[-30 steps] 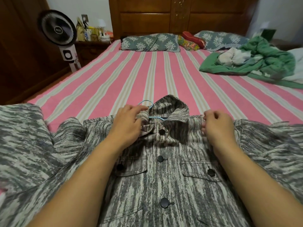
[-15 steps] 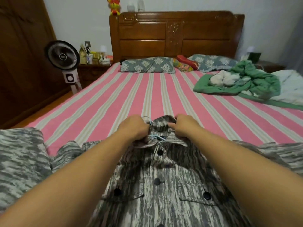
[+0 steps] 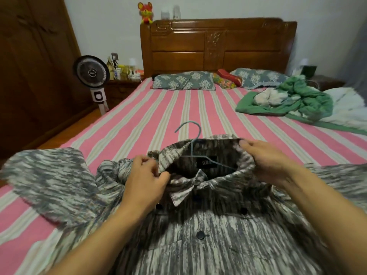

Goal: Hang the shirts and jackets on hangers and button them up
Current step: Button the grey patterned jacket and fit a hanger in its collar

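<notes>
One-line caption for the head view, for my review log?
Both hands, left hand and right hand, hold the collar of a grey streaked shirt on a blue hanger over a pink striped bed.

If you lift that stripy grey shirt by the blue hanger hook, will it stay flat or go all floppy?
Probably floppy: the grey shirt already bunches where the left hand and right hand pinch its collar. Its sleeves sprawl loose on the bed, so they would likely dangle. The thin blue hanger looks light and may tilt.
</notes>
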`<act>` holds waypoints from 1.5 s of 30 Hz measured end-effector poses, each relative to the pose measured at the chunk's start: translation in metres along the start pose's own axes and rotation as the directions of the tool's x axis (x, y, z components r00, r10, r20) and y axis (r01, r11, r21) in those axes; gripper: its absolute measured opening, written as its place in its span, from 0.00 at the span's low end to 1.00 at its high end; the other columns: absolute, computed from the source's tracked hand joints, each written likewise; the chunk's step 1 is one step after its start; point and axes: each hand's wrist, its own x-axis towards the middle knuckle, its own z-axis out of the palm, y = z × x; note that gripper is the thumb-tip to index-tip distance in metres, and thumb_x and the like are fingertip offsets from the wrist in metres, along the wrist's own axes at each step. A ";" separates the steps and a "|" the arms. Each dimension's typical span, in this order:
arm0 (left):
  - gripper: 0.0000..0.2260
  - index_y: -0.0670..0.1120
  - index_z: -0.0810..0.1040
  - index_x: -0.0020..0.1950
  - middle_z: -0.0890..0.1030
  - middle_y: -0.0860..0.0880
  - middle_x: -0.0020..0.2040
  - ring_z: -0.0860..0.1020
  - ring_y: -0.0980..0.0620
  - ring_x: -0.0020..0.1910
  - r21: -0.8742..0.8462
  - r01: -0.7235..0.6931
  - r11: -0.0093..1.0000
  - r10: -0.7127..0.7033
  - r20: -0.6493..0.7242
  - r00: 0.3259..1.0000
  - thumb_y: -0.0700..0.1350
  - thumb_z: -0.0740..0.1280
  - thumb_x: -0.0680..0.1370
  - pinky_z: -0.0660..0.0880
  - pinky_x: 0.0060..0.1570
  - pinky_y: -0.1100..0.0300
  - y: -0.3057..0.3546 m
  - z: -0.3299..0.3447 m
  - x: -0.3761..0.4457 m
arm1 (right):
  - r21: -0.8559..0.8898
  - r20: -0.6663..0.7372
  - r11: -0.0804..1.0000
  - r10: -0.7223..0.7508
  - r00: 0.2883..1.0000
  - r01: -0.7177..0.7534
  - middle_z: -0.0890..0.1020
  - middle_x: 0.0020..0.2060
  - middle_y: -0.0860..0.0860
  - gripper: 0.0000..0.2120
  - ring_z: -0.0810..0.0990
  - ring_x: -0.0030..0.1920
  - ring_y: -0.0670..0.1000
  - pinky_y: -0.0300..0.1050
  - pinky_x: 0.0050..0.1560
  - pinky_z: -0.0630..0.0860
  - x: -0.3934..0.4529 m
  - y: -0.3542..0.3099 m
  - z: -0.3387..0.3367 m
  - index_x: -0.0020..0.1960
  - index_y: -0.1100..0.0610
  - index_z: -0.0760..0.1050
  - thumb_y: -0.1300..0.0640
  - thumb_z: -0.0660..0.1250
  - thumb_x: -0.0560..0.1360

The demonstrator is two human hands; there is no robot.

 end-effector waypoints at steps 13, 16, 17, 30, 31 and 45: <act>0.09 0.43 0.71 0.41 0.75 0.41 0.38 0.75 0.41 0.36 -0.007 0.098 0.995 -0.097 0.034 0.995 0.46 0.63 0.79 0.71 0.36 0.50 0.008 -0.012 0.002 | 0.359 -0.164 0.929 0.155 0.974 -0.088 0.80 0.45 0.53 0.14 0.81 0.51 0.53 0.56 0.58 0.78 -0.018 0.016 -0.006 0.51 0.56 0.76 0.45 0.69 0.79; 0.13 0.37 0.73 0.42 0.73 0.35 0.31 0.76 0.43 0.24 -0.405 0.440 0.801 -0.390 0.204 0.898 0.46 0.60 0.81 0.80 0.31 0.44 0.024 -0.010 0.032 | -0.280 -0.121 0.953 -0.155 0.980 0.116 0.76 0.63 0.47 0.29 0.78 0.59 0.50 0.56 0.63 0.76 -0.017 0.006 0.003 0.73 0.46 0.67 0.38 0.69 0.76; 0.12 0.39 0.73 0.43 0.72 0.39 0.29 0.74 0.45 0.22 -0.459 0.501 0.733 -0.429 0.260 0.865 0.45 0.59 0.81 0.81 0.31 0.45 0.030 -0.006 0.044 | -0.512 -0.112 0.852 -0.192 0.975 0.109 0.74 0.63 0.47 0.33 0.79 0.57 0.51 0.51 0.57 0.78 -0.009 0.006 0.003 0.75 0.44 0.63 0.40 0.72 0.75; 0.29 0.64 0.43 0.82 0.38 0.50 0.83 0.39 0.44 0.82 0.425 -0.302 0.854 -0.039 0.630 0.776 0.68 0.46 0.82 0.41 0.79 0.40 -0.063 0.111 0.080 | -0.993 0.070 0.103 0.059 0.996 0.064 0.42 0.81 0.54 0.31 0.43 0.80 0.64 0.67 0.78 0.46 0.154 0.084 0.021 0.82 0.45 0.48 0.41 0.55 0.83; 0.29 0.65 0.43 0.81 0.38 0.51 0.83 0.39 0.45 0.82 0.427 -0.294 0.855 -0.041 0.621 0.783 0.68 0.44 0.82 0.40 0.79 0.40 -0.072 0.116 0.074 | -0.992 0.116 0.069 0.121 0.986 0.109 0.41 0.82 0.52 0.30 0.40 0.80 0.64 0.67 0.78 0.44 0.150 0.095 0.017 0.82 0.44 0.46 0.40 0.51 0.84; 0.26 0.65 0.44 0.81 0.43 0.53 0.84 0.41 0.50 0.82 0.416 -0.332 0.846 0.124 0.452 0.883 0.65 0.43 0.83 0.38 0.80 0.50 -0.065 0.110 0.058 | -0.917 0.326 -0.277 -0.103 0.940 0.287 0.80 0.42 0.50 0.05 0.80 0.43 0.53 0.53 0.52 0.81 0.180 0.095 0.058 0.53 0.55 0.77 0.54 0.68 0.80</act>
